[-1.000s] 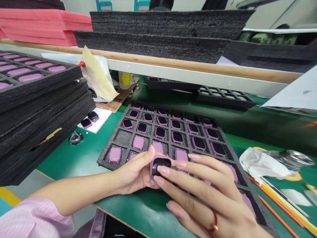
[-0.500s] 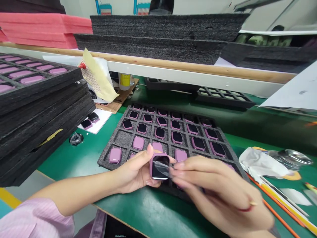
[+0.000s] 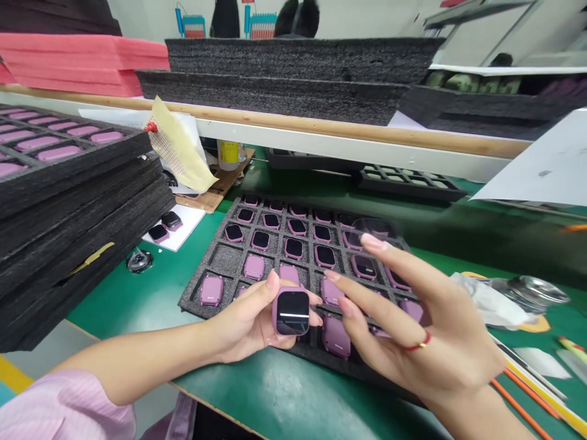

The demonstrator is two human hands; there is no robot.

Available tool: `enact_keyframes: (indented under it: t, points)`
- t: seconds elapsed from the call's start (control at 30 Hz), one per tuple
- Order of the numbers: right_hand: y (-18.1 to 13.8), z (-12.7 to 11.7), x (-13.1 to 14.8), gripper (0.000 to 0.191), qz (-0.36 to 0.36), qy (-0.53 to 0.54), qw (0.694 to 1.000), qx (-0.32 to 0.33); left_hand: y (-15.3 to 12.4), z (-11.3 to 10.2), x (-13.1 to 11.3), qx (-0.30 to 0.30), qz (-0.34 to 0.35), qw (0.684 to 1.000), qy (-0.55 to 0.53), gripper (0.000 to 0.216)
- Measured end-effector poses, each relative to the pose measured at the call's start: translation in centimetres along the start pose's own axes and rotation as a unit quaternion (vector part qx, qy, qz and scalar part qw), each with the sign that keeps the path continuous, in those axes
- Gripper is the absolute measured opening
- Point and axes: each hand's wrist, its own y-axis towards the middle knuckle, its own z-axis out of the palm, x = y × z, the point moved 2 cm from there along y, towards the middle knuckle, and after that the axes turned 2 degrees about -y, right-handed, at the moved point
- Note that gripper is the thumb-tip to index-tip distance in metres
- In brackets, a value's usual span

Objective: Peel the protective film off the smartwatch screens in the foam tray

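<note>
My left hand [image 3: 252,318] grips a purple smartwatch case [image 3: 293,311], its dark glossy screen turned up towards me. My right hand [image 3: 431,324] hovers to the right of it with the fingers spread. At the tip of its index finger is the faint outline of a clear film [image 3: 378,227], which seems to cling there. Beneath both hands lies a black foam tray [image 3: 229,260] of more purple watch cases. Those in the far rows show dark screens; several near ones, such as a purple case [image 3: 212,289], lie back side up. My right hand covers part of the tray.
Stacked black foam trays [image 3: 82,244] rise at the left. A white shelf [image 3: 321,137] with foam sheets spans the back. On the right lie a white cloth [image 3: 490,299], a round metal object [image 3: 536,292] and several thin sticks. Two watch cases rest on white paper [image 3: 183,238].
My right hand has moved from the watch's right edge up and to the right, its fingers spreading. The creased clear film has come off the screen. My left hand still holds the watch.
</note>
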Motion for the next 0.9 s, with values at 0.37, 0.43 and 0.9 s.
enact_keyframes:
  t: [0.37, 0.43, 0.9]
  points:
    - [0.5, 0.0, 1.1, 0.041, 0.079, 0.1, 0.991, -0.038, 0.0, 0.1, -0.1, 0.008, -0.006, 1.0, -0.006, 0.054]
    - [0.3, -0.4, 1.3, 0.04, 0.076, 0.124, 0.989, -0.014, 0.0, 0.3, -0.2, 0.006, -0.006, 1.0, -0.005, 0.053]
    - [0.9, 0.2, 3.6, 0.013, 0.019, 0.182, 0.983, 0.033, -0.1, -0.3, -0.9, -0.088, -0.006, 0.996, 0.02, 0.06]
